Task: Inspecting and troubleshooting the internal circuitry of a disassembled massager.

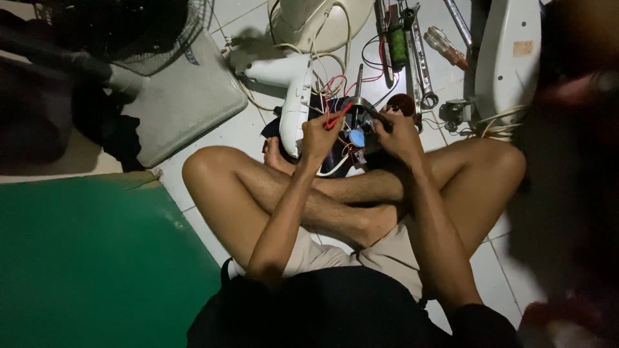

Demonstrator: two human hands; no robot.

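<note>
While the person sat cross-legged on the tiled floor (213,138), both hands were at work on a small fan motor (361,119) held just beyond the crossed shins, at about 12 o'clock from the lap. The left hand (320,134) was closed around a thin red-handled tool (337,117), its tip angled toward 1 o'clock and touching the motor's wiring. The right hand (401,136) was curled around the motor's right side, gripping it; a pale blue part (357,138) showed between the two hands. Red and white wires (335,84) ran from the motor toward 12 o'clock. A white plastic fan neck (293,96) lay just beside the left hand at 11 o'clock, with a round white base (322,22) beyond it. Spanners (422,64) and a clear-handled screwdriver (445,46) lay at 1 o'clock, well apart from the hands. A green mat (97,258) covered the floor at 9 o'clock. A dark blurred shape hid the right edge.
</note>
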